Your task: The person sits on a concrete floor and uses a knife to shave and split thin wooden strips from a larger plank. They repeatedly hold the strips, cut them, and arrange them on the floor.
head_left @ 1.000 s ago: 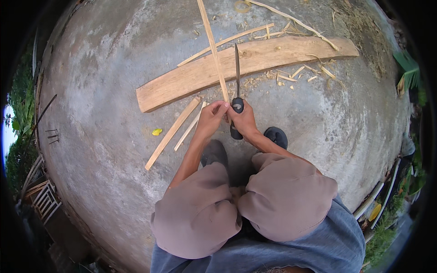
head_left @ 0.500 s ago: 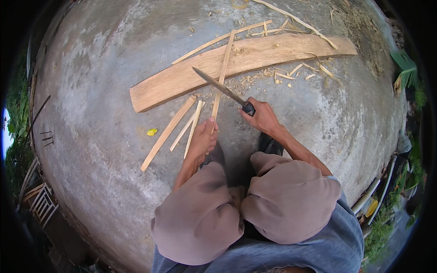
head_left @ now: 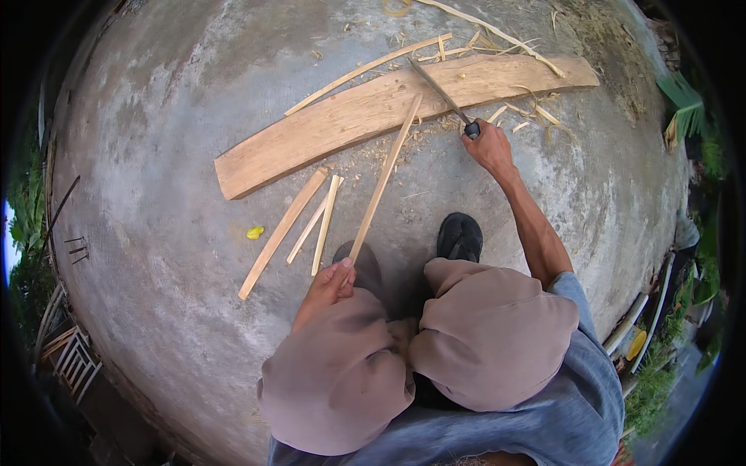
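Observation:
My left hand (head_left: 329, 284), beside my left knee, is closed round the near end of a long thin wooden strip (head_left: 386, 172). The strip slants up and away, its far tip at the near edge of a thick wooden plank (head_left: 311, 138). My right hand (head_left: 489, 145) grips the dark handle of a knife (head_left: 443, 92), held out at the far right over the plank. The blade points up and to the left, apart from the strip. Left of the held strip, a wider wooden slat (head_left: 283, 234) and two thin strips (head_left: 327, 225) lie on the concrete.
Beyond the plank lie a long strip (head_left: 365, 72), a pale stick (head_left: 497, 33) and scattered shavings (head_left: 536, 114). A small yellow leaf (head_left: 255, 232) rests on the concrete floor (head_left: 155, 202). My feet, in dark sandals (head_left: 460, 237), are planted between plank and knees.
My left hand has drawn the strip back toward my left knee. My right hand has moved the knife away and to the right, off the strip and over the plank.

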`<state>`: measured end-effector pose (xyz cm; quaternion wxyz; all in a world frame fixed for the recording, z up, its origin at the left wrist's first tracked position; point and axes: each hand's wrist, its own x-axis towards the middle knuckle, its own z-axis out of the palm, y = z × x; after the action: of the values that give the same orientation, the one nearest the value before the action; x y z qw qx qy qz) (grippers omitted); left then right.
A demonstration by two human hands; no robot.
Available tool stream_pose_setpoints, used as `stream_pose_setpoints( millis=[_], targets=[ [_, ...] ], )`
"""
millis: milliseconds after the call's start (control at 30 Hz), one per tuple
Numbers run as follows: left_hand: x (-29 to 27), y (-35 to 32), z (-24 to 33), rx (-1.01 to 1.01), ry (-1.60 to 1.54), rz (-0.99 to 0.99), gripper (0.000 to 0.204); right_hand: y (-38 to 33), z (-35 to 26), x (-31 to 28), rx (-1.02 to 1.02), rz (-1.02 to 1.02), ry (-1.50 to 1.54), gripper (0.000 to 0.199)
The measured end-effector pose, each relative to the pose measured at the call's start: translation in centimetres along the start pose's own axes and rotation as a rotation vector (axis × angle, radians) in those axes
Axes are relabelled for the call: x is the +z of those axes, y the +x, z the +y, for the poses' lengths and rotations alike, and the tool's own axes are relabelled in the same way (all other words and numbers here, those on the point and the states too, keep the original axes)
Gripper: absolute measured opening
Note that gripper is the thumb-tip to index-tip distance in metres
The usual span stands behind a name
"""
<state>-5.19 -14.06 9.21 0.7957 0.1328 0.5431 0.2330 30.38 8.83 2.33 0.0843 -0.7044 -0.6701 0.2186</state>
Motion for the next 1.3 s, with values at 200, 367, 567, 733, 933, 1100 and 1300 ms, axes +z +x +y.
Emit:
stream_pose_setpoints(
  millis=[200, 367, 567, 733, 933, 1100, 1300],
  targets=[
    [0.8, 1.3, 0.1, -0.014, -0.011, 0.044, 0.038, -6.6, -5.2, 1.3, -0.289, -0.29, -0.023, 0.03],
    [0.3, 0.0, 0.2, -0.012, 0.032, 0.062, 0.039, -2.0, -1.4, 2.3, 0.118, -0.061, 0.01, 0.033],
    [-0.4, -0.6, 0.0, -0.028, -0.159, -0.047, 0.042, -2.4, -2.0, 1.7, 0.061, -0.126, 0.316, 0.045],
    [-0.1, -3.5, 3.0, -0.046, -0.082, 0.005, 0.047, -4.6, -6.5, 2.1, 0.059, -0.363, 0.519, 0.059],
    [-0.8, -7.8, 5.6, 0.184, -0.433, -0.082, 0.062, -4.8, -9.1, 3.3, -0.158, -0.206, 0.155, 0.051],
    [1.1, -11.3, 10.7, 0.604, -0.499, 0.264, 0.07, -3.7, -9.9, 2.8, -0.096, -0.199, 0.238, 0.048],
    [1.5, -9.1, 15.0, 1.12, 0.049, 0.749, 0.049, -3.5, -11.3, 3.7, -0.125, -0.243, 0.443, 0.055]
  ],
)
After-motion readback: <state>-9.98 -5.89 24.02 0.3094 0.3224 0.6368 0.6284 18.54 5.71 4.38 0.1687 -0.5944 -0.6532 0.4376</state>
